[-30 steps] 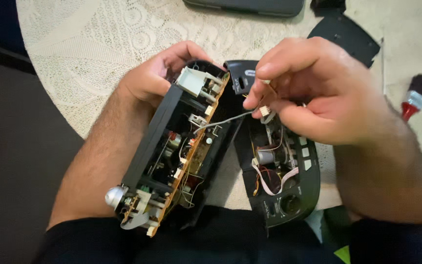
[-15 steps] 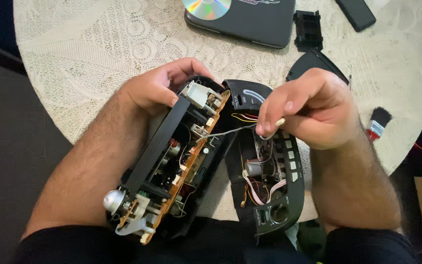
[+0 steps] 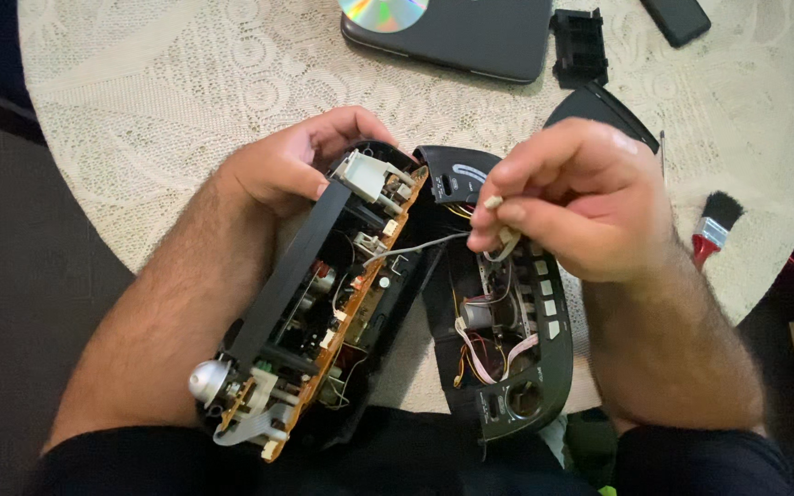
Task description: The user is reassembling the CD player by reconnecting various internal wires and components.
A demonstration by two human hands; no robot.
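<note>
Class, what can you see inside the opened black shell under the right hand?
Inside the shell: a small motor, pink and coloured wires. The right hand covers its upper part.

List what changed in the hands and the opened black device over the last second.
The right hand lifted its pinched small white connector slightly, pulling the thin grey cable tauter. The camera tilted up, bringing the shiny disc into view. The left hand kept its grip on the opened black device's circuit-board half.
</note>
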